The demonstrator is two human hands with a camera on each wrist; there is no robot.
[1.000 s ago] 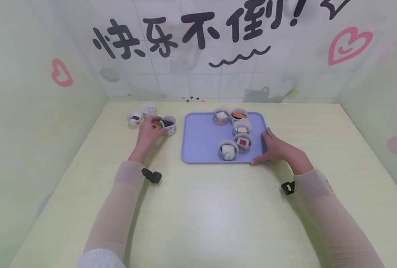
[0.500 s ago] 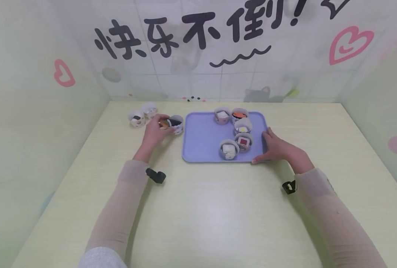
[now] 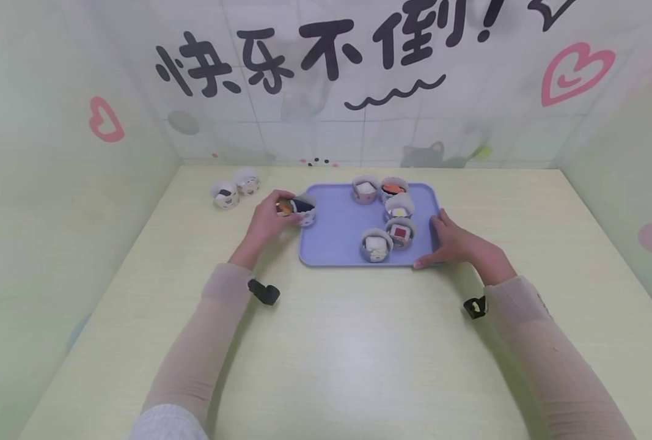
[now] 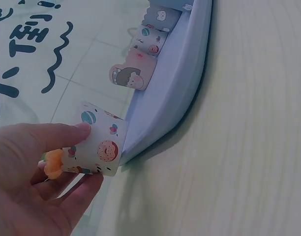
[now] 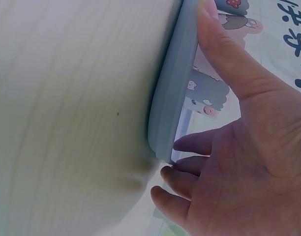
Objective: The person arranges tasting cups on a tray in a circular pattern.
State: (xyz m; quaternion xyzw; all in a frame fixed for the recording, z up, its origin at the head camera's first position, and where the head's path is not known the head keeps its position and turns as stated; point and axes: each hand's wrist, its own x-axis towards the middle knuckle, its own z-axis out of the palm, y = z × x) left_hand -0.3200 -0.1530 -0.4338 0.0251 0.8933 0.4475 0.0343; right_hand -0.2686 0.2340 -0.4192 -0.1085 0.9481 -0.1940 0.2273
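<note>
At the tray's left rim, my left hand [image 3: 269, 221] pinches a patterned paper cup [image 3: 307, 216] between thumb and fingers. In it shows a dark and orange sushi-like piece [image 3: 304, 205]. The left wrist view shows doughnut prints on this cup [image 4: 102, 140] and a fluffy orange bit [image 4: 53, 163] poking out. My right hand [image 3: 460, 240] holds the near right corner of the blue tray [image 3: 331, 244], thumb on the front rim and fingers along the right one. On the tray stand several paper cups, among them one with a white block [image 3: 376, 245] and one with a red-centred piece [image 3: 399, 233].
Two more filled paper cups, one with a black-and-white piece [image 3: 225, 195] and a paler one [image 3: 247, 181], stand at the back left of the table [image 3: 326, 342]. A printed wall [image 3: 315, 140] rises behind it, with side walls left and right.
My left hand has moved right with the paper cup, from the table beside the other two cups to the tray's left rim. The right hand stays at the tray corner.
</note>
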